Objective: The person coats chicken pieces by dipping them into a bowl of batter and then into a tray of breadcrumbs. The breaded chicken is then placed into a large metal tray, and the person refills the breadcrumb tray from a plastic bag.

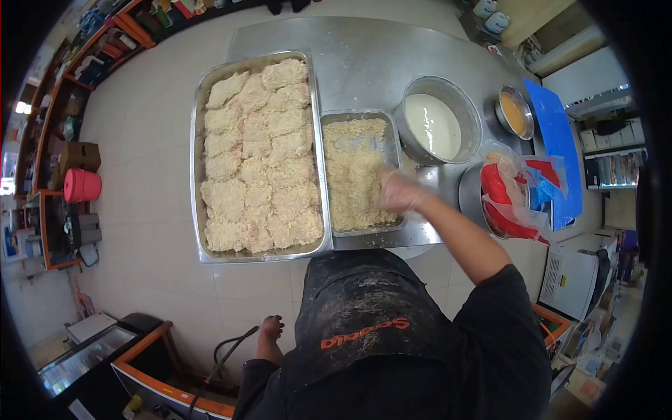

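The right hand (400, 190) was down at the right edge of the crumb tray (358, 175), coated in crumbs and blurred, so whether its fingers were spread or closed on anything could not be told. The left hand (271, 329) hung low beside the person's apron (364, 315), away from the desk (364, 56), fingers loosely curled and holding nothing that showed.

The crumb tray sat on the steel desk, touching the right side of the big tray (260, 157). That big tray was packed edge to edge with breaded cutlets (259, 154), laid flat in rough rows. Just right of the crumb tray stood a round metal bowl of pale batter (434, 126), and beyond it a smaller bowl of orange liquid (515, 113). Near the right forearm lay a clear plastic bag (514, 199) with red contents, resting against a blue board (560, 147).

Off to the left, on the tiled floor side, a red bucket (82, 185) sat on a shelf.
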Tool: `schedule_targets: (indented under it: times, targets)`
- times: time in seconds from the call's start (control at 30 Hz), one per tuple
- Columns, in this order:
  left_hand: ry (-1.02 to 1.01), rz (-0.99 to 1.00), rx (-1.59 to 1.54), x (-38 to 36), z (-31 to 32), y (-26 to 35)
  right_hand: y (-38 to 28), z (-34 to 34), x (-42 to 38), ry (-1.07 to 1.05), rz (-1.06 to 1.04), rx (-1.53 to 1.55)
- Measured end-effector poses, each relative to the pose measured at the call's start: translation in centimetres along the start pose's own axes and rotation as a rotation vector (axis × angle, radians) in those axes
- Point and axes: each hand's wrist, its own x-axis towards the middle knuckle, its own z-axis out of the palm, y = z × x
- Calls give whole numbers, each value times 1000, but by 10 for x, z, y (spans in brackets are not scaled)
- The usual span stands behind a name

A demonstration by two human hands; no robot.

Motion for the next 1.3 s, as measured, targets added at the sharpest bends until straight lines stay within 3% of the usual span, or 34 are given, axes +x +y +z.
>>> schedule_targets:
  times: [0.1,0.2,0.3,0.4,0.6,0.7,0.77,0.83,0.9,0.93,1.03,1.13,1.23,1.3]
  targets:
    - [30,81,28,-9,-2,27,-25,34,-10,-70,108,-178]
    - [55,184,36,-12,-2,59,-29,73,-18,190,267,22]
    - [76,245,33,-13,-3,75,-26,104,-3,324,289,79]
    - [58,250,41,-17,-2,80,-17,100,-20,413,162,423]
    - [28,144,101,-10,-2,53,-52,49,-55,339,22,666]
    - [19,80,79,-9,-1,33,-46,47,-23,558,-61,311]
    - [10,61,56,-6,-3,20,-39,45,9,589,-176,-21]
    - [10,52,42,-16,-3,19,-49,28,22,432,-171,-231]
    - [12,55,19,-21,-2,16,-88,-11,13,88,-49,-320]
    - [16,65,4,-21,-3,14,-95,-22,17,55,-29,-288]
    - [27,75,-18,-28,-3,14,-35,16,98,171,-248,-100]
    - [26,93,-50,-29,-5,10,-21,-9,88,216,-194,258]
    - [18,79,-52,-25,-3,5,-4,-27,57,283,-264,259]
    - [4,55,-35,-22,-1,4,0,-27,23,171,-273,285]
